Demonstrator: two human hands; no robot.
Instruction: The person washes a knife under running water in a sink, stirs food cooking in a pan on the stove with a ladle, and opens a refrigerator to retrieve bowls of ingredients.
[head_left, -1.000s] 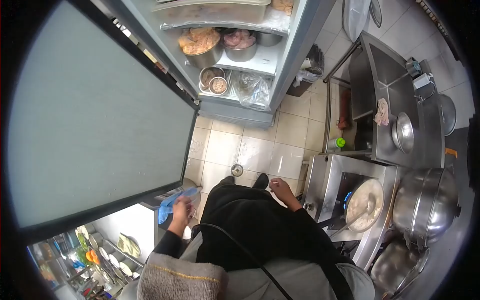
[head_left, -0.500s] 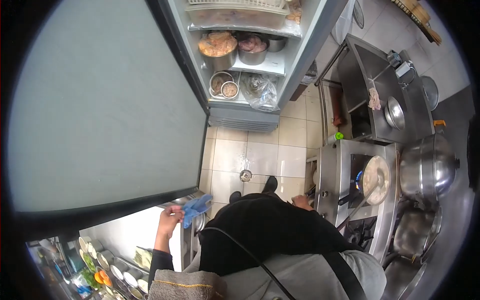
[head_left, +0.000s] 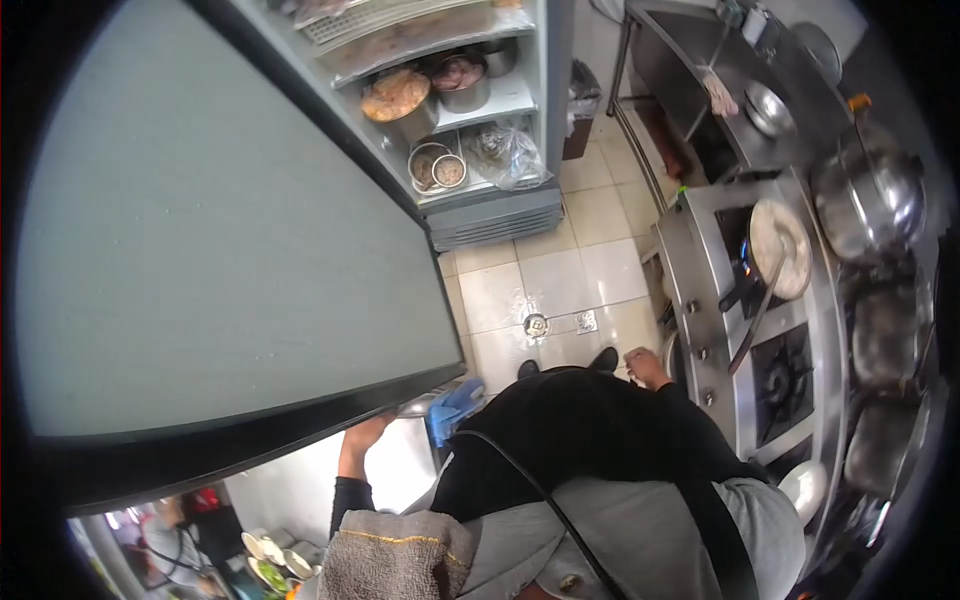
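My left hand (head_left: pixel 370 430) is at the bottom edge of the wide grey refrigerator door (head_left: pixel 230 240), and its fingers are hidden at that edge. Close to its right hangs a blue cloth (head_left: pixel 455 408), apart from the hand. My right hand (head_left: pixel 646 368) is beside the stove front, its fingers loosely bent and apart, with nothing seen in it. Ahead stands the open refrigerator (head_left: pixel 500 220). On its shelves are a metal pot of orange-toned food (head_left: pixel 400 110), a pot of dark pinkish meat (head_left: pixel 462 85), small bowls (head_left: pixel 436 170) and a clear plastic bag (head_left: pixel 505 155).
At right, a pan of pale liquid (head_left: pixel 778 250) with a ladle sits over a flame on the stove (head_left: pixel 740 350). Behind it is a large steel pot (head_left: pixel 865 200). A floor drain (head_left: pixel 535 325) lies ahead. Another person (head_left: pixel 175 545) is at lower left.
My left hand has moved from beside the blue cloth to the refrigerator door's edge. My view has turned, and the stove sits higher in it. My right hand remains near the stove front.
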